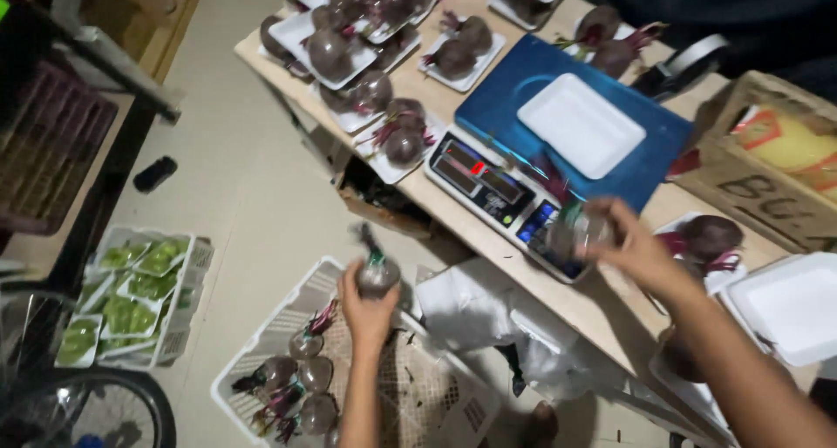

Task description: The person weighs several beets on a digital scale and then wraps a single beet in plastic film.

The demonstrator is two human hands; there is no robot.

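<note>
My left hand (367, 313) holds a plastic-wrapped beetroot (377, 274) above a white plastic crate (288, 313) on the floor, where several wrapped beetroots (301, 387) lie. My right hand (635, 249) grips another wrapped beetroot (577, 232) at the front edge of a blue weighing scale (567, 108). An empty white foam tray (581, 124) rests on the scale's platform.
Several foam trays of wrapped beetroots (366, 47) cover the wooden table's (567, 300) far end. A cardboard box (767, 160) and empty foam tray (789, 304) sit at right. A crate of green produce (131, 300) stands on the floor left, beside a dark rack (78, 143).
</note>
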